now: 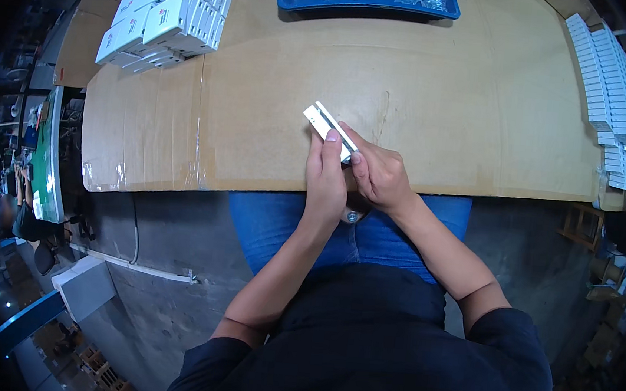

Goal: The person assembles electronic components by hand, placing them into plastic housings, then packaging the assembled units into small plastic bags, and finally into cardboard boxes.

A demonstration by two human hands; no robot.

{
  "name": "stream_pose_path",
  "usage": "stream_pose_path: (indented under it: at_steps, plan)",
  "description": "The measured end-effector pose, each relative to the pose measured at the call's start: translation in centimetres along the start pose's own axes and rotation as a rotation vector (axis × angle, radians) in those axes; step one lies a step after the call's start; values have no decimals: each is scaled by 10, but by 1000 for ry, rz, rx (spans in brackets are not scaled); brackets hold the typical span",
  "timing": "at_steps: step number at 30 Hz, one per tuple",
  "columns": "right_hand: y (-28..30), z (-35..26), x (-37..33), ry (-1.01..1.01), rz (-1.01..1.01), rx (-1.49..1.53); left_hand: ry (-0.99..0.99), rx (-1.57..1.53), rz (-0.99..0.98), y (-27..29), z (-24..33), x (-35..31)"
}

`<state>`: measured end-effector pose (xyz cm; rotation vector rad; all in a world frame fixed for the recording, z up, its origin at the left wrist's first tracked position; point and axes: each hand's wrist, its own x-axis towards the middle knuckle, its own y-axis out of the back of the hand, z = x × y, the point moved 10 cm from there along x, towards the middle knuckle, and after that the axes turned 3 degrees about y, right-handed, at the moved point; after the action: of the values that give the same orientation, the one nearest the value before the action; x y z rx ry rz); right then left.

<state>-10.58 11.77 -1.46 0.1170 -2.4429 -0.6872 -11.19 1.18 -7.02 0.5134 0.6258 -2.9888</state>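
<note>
Close to the table's near edge, my two hands hold a slim white rectangular case (318, 120) tilted up, its far end pointing left and away. A dark slot runs lengthwise between its two white parts. My left hand (325, 182) is closed on its left side, the thumb lying on the white face. On the other side my right hand (383, 175) grips the near end, thumb bent against it and fingers behind. The fingers hide the lower end of the case, so I cannot tell whether its two parts are joined there.
Brown cardboard (278, 81) covers the table. White boxes (168, 19) are stacked at the far left. A blue tray (366, 8) with clear plastic pieces stands at the far middle. Tall stacks of white pieces (605, 87) line the right edge. Another person (28, 219) sits at a green-topped table further left.
</note>
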Motion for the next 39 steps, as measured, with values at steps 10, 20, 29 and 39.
stream_pose_path:
  at_steps: [10, 20, 29, 39]
  plan:
    - [1, 51, 1, -466, 29, 472, 209, 50, -161, 9, 19, 15]
    - [-4, 36, 5, -792, -128, 834, -279, 372, -363, -15, 54, -2]
    - [-10, 15, 9, -497, -51, 742, -142, 86, -215, -6, 31, 0]
    - [-13, -5, 5, -355, 60, 461, -292, 20, -47, -2, 36, 2]
